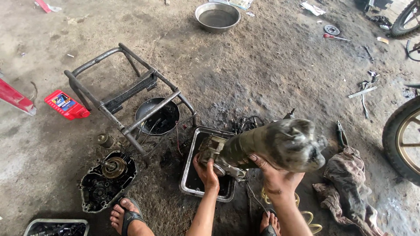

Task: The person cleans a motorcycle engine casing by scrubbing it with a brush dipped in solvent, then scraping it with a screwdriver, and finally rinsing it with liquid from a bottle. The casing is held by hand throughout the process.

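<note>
I hold a greasy, oil-covered engine part point(271, 146) tilted over a rectangular metal tray point(187, 177) that has dark oil in it. My right hand point(275, 177) grips the part's thick blurred upper end from below. My left hand point(207, 174) cups its lower end, just above the tray. My two feet in sandals point(129, 216) rest on the dirt floor on either side of the tray.
An open engine case point(105, 180) lies at the left, beside a metal frame point(127, 94) and a black round pan point(158, 116). A red oil bottle point(66, 105), a steel bowl point(217, 16), a dirty rag point(348, 183), pliers point(340, 133), scattered tools and motorcycle wheels point(402, 140) surround me.
</note>
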